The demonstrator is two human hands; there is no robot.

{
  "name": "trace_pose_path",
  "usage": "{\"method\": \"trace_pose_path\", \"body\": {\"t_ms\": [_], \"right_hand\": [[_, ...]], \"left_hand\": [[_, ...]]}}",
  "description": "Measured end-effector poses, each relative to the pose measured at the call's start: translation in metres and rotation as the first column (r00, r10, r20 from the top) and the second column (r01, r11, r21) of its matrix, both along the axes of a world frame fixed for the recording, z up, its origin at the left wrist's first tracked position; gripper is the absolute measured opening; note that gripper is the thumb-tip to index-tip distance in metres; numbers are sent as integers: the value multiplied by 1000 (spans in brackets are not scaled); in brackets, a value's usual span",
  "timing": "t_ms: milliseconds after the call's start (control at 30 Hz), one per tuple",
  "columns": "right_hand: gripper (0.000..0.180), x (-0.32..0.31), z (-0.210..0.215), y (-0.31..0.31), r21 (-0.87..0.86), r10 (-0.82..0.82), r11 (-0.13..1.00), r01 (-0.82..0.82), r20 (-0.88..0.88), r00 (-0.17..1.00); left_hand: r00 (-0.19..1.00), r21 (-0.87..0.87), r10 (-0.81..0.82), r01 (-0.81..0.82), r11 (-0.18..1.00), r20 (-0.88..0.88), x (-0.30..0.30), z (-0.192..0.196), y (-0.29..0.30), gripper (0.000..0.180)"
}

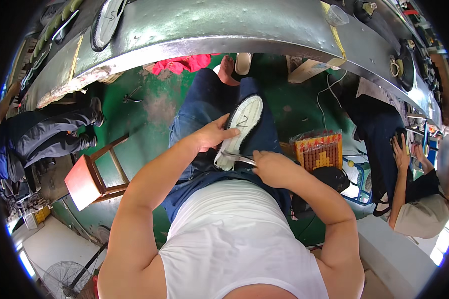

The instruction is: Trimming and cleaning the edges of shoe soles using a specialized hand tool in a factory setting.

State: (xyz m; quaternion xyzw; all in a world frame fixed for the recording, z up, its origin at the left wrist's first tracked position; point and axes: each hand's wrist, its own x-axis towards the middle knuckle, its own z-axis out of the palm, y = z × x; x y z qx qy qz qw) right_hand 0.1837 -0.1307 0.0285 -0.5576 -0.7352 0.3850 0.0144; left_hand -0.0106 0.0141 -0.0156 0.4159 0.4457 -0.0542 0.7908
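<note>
Grn flr (113,117) | L grip (218,134): clamped on wht sole (249,112) | R grip (273,168): closed rnd metal tool (238,158)

The left hand (214,134) grips a dark-edged white sole (247,113) — the right hand (273,168) holds a metal tool (241,158) at its near end.

Bright, glare on metal bench (209,22), fisheye-bent edges
</note>
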Motion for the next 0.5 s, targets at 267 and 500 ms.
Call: {"method": "trace_pose_path", "body": {"t_ms": [267, 500], "right_hand": [[32, 3, -6, -12, 129, 3, 992, -3, -2, 1000], [38, 19, -10, -20, -223, -32, 974, 34, 13, 999]], "left_hand": [[978, 98, 113, -132, 986, 174, -10, -25, -15, 64], [981, 188, -99, 67, 980, 167, -40, -17, -62, 83]]}}
